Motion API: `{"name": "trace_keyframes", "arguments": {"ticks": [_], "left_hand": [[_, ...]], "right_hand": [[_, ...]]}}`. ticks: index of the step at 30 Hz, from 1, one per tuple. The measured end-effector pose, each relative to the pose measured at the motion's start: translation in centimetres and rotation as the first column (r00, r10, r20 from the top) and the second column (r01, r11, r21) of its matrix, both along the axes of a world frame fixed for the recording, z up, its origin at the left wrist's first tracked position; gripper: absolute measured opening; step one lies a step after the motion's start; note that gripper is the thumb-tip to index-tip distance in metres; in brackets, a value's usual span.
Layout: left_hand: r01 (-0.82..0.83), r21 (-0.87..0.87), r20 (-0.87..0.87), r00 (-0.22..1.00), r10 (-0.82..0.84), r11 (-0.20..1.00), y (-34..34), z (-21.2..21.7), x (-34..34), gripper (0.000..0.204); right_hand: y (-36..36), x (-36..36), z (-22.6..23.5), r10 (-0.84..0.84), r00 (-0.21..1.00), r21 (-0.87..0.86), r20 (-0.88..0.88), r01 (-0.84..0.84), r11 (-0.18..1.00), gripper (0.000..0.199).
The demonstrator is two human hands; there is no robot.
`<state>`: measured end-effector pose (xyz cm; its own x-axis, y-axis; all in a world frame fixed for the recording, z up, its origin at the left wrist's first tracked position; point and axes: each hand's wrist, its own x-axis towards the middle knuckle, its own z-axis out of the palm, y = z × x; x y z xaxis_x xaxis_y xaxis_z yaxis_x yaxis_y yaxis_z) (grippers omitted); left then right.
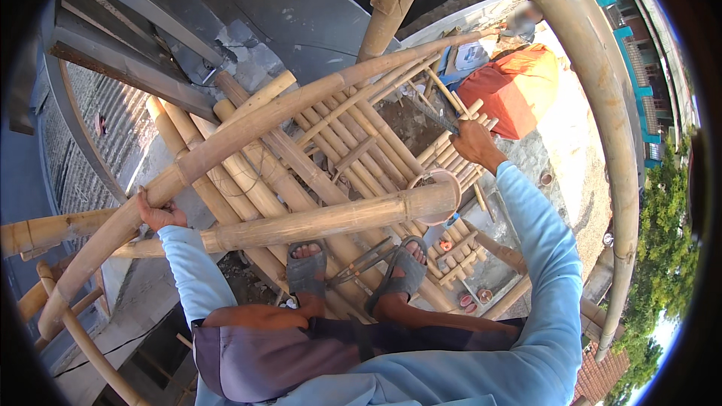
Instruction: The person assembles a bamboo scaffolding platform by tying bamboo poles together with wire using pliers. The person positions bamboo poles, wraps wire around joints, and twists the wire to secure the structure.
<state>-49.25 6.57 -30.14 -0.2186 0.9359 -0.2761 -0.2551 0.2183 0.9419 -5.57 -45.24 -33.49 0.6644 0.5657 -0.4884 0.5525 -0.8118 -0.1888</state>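
My left hand (pixel 161 211) is closed around the underside of a long bamboo pole (pixel 278 114), which slants from the lower left to the upper right. On the right, my arm is stretched out over the bamboo platform. That right hand (pixel 477 144) is closed on what looks like a handsaw (pixel 432 110), its thin grey blade pointing to the upper left; the handle is hidden in my fist. Between my arms lies a thick bamboo pole (pixel 331 219), its cut end beside a pale round bucket (pixel 440 178). My sandalled feet (pixel 307 265) rest on bamboo poles below it.
Bamboo slats (pixel 353 152) with gaps form a platform high above the ground. A curved bamboo upright (pixel 602 98) stands at right. Steel beams (pixel 131 60) are at upper left. Below are an orange tarp (pixel 515 90) and another person (pixel 520 24).
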Motion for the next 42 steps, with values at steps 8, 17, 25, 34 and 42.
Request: {"name": "trace_keyframes", "arguments": {"ticks": [8,17,25,34,42], "left_hand": [[0.083,0.016,0.009,0.997,-0.083,0.996,-0.1,-0.7,-1.4,0.038],[0.032,0.020,0.014,0.999,-0.033,0.999,-0.5,-0.6,-0.3,0.039],[0.005,0.038,-0.003,1.000,-0.005,0.999,-0.9,0.3,0.5,0.037],[0.054,0.048,-0.021,0.998,-0.053,0.997,-0.4,-0.8,-0.9,0.039],[0.098,0.045,-0.040,0.995,-0.096,0.994,0.6,-1.6,-2.6,0.039]], "right_hand": [[-0.5,0.4,-1.7,0.058,0.894,0.352,0.444,-0.234,0.906,0.026],[4.1,0.7,-3.7,0.069,0.259,0.262,-0.963,0.965,0.026,0.050],[7.3,1.1,-5.6,-0.091,0.164,0.153,-0.982,0.982,0.114,0.053],[1.1,6.0,-13.6,-0.440,0.785,0.089,-0.435,0.524,0.847,0.022],[2.1,2.9,-12.5,-0.358,0.901,0.121,-0.245,0.395,0.911,0.033]]}}
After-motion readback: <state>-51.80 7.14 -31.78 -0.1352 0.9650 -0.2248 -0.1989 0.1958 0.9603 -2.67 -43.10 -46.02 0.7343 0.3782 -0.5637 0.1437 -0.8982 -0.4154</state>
